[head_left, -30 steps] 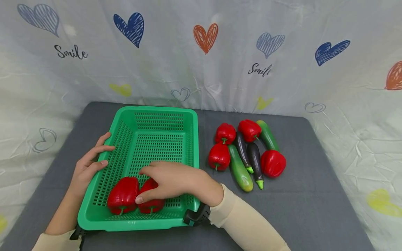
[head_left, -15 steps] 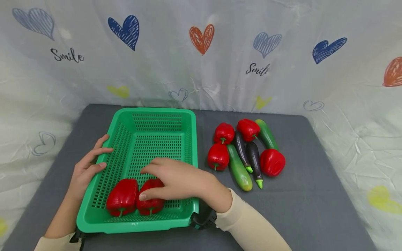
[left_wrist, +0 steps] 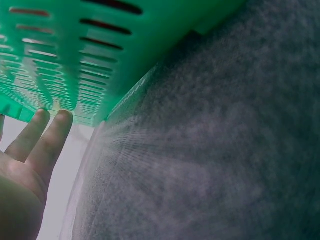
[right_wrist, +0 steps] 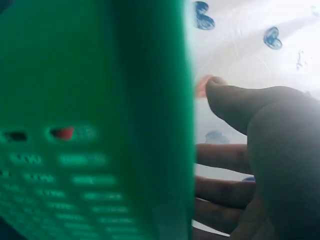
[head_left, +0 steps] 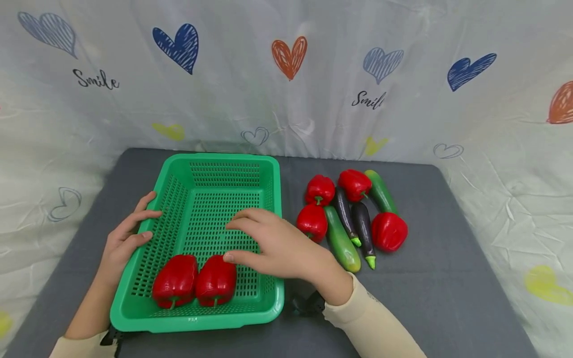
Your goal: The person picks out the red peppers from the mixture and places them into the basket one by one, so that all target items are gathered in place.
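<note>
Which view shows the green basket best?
The head view: the green basket appears nearly whole, floor and most rim visible. The left wrist view shows only part of its slotted side; the right wrist view, a blurred, close piece.

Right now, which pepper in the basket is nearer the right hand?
The right pepper: in the head view, the right hand overlaps its upper edge with the thumb, while the left pepper lies farther away.

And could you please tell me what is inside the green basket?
Two red peppers lie side by side at the near end of the basket. The right hand is over its right side; whatever is beneath that hand cannot be seen.
</note>
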Action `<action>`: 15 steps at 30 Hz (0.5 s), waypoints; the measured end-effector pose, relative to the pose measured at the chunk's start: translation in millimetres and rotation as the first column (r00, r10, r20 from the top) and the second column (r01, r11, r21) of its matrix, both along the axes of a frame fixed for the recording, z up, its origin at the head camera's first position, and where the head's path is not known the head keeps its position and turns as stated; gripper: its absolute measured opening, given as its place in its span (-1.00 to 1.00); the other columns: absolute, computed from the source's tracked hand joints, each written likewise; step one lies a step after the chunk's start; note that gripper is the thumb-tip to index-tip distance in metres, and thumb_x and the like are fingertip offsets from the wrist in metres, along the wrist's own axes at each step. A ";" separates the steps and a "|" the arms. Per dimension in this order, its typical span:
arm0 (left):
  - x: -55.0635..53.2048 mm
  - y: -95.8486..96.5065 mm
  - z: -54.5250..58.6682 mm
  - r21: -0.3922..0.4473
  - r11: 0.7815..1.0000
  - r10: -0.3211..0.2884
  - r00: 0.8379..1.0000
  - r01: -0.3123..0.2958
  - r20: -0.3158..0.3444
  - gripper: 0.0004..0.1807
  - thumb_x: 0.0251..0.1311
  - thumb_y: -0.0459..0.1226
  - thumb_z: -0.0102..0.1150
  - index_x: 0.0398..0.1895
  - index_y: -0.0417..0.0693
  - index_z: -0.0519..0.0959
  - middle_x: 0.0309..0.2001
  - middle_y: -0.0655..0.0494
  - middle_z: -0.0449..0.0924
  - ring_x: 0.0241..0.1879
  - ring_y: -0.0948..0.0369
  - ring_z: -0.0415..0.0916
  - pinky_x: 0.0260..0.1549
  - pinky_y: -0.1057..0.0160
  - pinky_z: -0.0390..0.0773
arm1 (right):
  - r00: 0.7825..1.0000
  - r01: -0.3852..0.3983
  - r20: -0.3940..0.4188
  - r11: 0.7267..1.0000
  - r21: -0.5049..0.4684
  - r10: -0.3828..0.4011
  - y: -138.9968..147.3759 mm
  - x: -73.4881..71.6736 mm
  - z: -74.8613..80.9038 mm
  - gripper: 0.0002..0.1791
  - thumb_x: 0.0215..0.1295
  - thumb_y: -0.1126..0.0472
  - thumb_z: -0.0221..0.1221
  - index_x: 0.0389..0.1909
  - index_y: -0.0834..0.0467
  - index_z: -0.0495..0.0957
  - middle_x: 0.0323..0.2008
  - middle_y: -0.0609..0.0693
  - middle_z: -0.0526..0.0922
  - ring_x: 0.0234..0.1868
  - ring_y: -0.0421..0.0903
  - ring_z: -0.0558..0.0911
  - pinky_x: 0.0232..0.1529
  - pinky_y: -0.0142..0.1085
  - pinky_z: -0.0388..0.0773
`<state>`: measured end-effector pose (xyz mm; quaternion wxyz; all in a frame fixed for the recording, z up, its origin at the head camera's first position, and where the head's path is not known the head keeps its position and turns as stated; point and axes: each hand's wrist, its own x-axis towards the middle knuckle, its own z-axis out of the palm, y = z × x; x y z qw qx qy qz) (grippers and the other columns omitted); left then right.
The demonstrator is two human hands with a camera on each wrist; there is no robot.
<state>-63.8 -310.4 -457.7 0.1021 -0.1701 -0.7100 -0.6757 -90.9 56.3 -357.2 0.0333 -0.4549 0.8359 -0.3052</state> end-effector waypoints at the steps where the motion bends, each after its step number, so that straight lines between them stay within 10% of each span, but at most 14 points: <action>1: 0.1 0.3 0.0 0.001 1.000 -0.003 1.000 0.003 -0.004 -0.57 0.41 -0.66 -0.15 0.28 -0.60 0.50 0.73 -0.07 0.14 0.73 0.16 -0.05 0.46 0.33 0.12 | 1.000 0.007 -0.018 1.000 -0.020 -0.007 2.7 -0.5 -0.8 -0.43 0.53 -0.20 0.31 0.36 0.07 0.64 0.32 -0.07 0.59 0.35 -0.16 0.54 0.38 -0.27 0.49; 15: 0.1 4.1 2.8 0.019 0.999 -0.032 0.997 0.033 -0.070 -0.55 0.38 -0.69 -0.17 0.28 -0.59 0.51 0.71 -0.05 0.18 0.73 0.17 -0.04 0.45 0.35 0.14 | 0.988 0.088 -0.118 0.988 -0.127 -0.103 33.9 -4.5 -1.9 -0.43 0.48 -0.08 0.40 0.36 0.12 0.63 0.35 0.00 0.58 0.39 -0.07 0.53 0.39 -0.14 0.50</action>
